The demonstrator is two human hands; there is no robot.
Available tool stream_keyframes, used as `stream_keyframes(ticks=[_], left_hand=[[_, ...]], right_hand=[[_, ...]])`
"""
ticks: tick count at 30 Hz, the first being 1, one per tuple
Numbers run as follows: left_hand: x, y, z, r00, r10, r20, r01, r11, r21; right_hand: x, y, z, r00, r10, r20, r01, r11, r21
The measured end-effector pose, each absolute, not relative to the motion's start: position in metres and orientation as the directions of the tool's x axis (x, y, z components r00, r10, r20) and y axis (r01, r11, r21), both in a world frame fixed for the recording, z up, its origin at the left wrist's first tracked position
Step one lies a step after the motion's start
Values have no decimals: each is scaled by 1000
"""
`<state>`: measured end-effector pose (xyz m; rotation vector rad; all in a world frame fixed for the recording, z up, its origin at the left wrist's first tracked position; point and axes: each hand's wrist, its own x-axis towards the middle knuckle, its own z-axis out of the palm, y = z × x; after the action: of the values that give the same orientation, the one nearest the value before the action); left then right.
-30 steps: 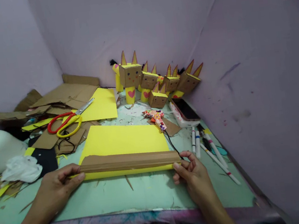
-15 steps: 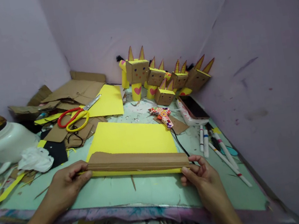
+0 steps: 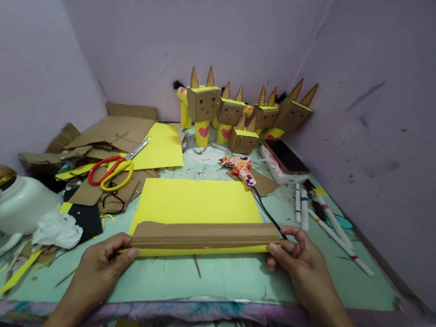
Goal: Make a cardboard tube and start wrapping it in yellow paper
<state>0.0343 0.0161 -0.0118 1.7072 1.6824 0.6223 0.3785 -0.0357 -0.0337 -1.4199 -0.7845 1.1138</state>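
A long folded strip of brown cardboard point(image 3: 207, 231) lies along the near edge of a yellow paper sheet point(image 3: 194, 199). A narrow yellow band of the sheet shows in front of the strip. My left hand point(image 3: 105, 266) pinches the left end of the cardboard strip and paper between thumb and fingers. At the other end, my right hand point(image 3: 298, 257) is closed on the strip's right corner, its thumb on the near yellow edge. Beyond the sheet rests a patterned glue gun point(image 3: 240, 170) on a cardboard scrap, its black cord running past my right hand.
Red-and-yellow scissors point(image 3: 117, 169) lie on another yellow sheet point(image 3: 163, 149) beside stacked cardboard point(image 3: 116, 132). Several cardboard-headed figures point(image 3: 204, 106) stand at the back wall. A phone point(image 3: 284, 155) and markers point(image 3: 335, 222) are at right; a white pitcher point(image 3: 17, 205) and crumpled tissue point(image 3: 59, 230) at left.
The whole view has shifted slightly, so everything sits a little further right. Both hands keep the same hold on the strip and paper.
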Motion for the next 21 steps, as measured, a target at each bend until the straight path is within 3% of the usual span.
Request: stream_keyframes(ticks=[21], left_hand=[[29, 16, -18, 89, 990, -110, 712, 14, 702]], right_hand=[[379, -36, -32, 332, 919, -214, -128, -181, -975]])
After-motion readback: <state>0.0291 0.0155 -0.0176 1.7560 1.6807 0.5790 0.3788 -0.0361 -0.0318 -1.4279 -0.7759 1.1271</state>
